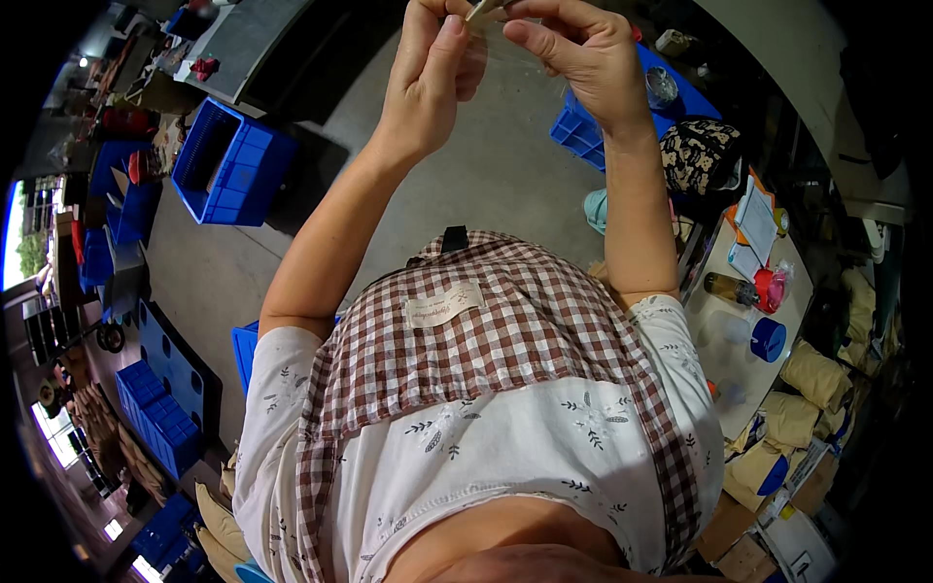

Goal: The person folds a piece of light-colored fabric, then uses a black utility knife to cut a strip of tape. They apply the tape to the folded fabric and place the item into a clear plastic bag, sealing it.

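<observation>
Both of my arms reach up to the top edge of the head view, above the grey floor. My left hand [428, 83] is closed in a pinch, thumb against fingers, on a small pale thin piece [483, 12] partly cut off by the picture's edge. My right hand [588, 58] meets it from the other side, thumb and index finger also pinched at the piece's end. Something clear like thin plastic film seems to hang between the hands, too faint to tell. I wear a brown-and-white checked apron [466, 340].
A blue crate [233, 165] stands on the floor at the left, another blue crate [581, 131] beyond my right forearm. On the right, a pale table [724, 291] bears a clipboard [755, 228], a jar and a blue-lidded container [766, 339]. Stuffed beige sacks [816, 377] lie beside it.
</observation>
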`<act>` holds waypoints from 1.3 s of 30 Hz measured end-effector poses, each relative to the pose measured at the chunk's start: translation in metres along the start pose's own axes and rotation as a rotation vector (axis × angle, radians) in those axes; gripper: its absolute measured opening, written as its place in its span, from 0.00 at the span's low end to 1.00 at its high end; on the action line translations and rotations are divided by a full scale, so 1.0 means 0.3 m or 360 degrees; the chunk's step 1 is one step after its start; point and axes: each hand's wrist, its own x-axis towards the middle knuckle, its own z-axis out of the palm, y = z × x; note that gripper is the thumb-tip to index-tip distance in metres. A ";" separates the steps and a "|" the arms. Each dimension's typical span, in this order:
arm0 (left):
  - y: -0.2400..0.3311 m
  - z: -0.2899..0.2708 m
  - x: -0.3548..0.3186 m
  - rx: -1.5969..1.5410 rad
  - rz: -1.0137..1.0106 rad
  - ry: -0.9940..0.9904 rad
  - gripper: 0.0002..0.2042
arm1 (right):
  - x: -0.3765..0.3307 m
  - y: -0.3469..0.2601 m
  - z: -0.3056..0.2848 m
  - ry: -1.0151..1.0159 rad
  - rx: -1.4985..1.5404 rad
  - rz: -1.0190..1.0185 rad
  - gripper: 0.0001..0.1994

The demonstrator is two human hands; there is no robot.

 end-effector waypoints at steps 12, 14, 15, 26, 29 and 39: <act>0.055 0.062 -0.001 0.0715 0.0182 0.0045 0.10 | 0.011 0.034 -0.021 -0.0225 0.0140 -0.0042 0.12; 0.055 0.057 -0.005 0.0626 0.0126 0.0030 0.10 | 0.018 0.044 -0.028 -0.0257 0.0136 -0.0089 0.14; 0.051 0.059 -0.005 0.0605 0.0138 0.0032 0.10 | 0.018 0.049 -0.029 -0.0238 0.0151 -0.0088 0.15; 0.037 0.085 0.003 0.0415 0.0116 0.0066 0.10 | 0.018 0.028 -0.043 -0.0202 0.0229 -0.0009 0.16; 0.034 0.093 0.005 0.0495 0.0114 0.0143 0.10 | 0.011 0.023 -0.057 -0.0212 0.0056 0.0018 0.16; 0.032 0.068 0.014 0.0545 0.0150 0.0009 0.09 | 0.023 0.036 -0.056 -0.0206 0.0142 -0.0007 0.16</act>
